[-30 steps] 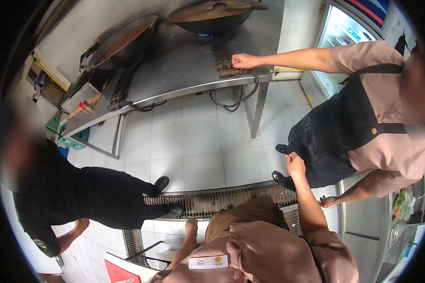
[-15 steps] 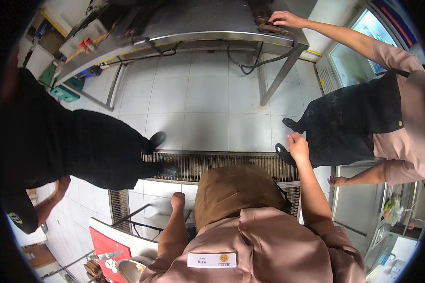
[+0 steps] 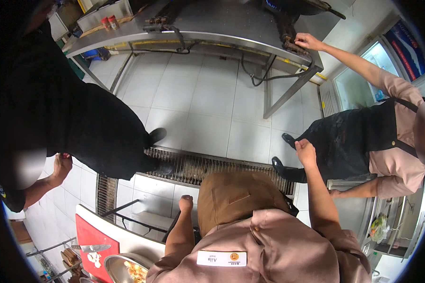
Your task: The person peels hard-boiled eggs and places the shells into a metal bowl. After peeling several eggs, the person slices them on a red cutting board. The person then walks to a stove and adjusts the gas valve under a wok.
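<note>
My left hand (image 3: 186,203) is curled into a fist in front of my left side, beside my brown apron (image 3: 241,193), with nothing visible in it. My right hand (image 3: 306,153) is raised with its fingers bent in, near the dark apron of the person on the right; nothing shows in it. Close to my left forearm, a metal bowl (image 3: 109,263) holds pale yellow-brown pieces (image 3: 136,272). Beside it lies a red cutting board (image 3: 82,224), with a knife (image 3: 93,247) and white chopped bits (image 3: 95,259) on it.
A steel table (image 3: 212,40) with burners and hoses spans the far side. The right-hand person's hand (image 3: 308,41) touches a burner (image 3: 288,35). On the left stands a person in black (image 3: 94,127). A floor grate (image 3: 198,165) crosses white tiles. Two red-capped jars (image 3: 109,22) stand far left.
My view has shifted, bringing more of the bowl and cutting board into sight. My right hand's fingers have curled in more. The left-hand person's hand has risen.
</note>
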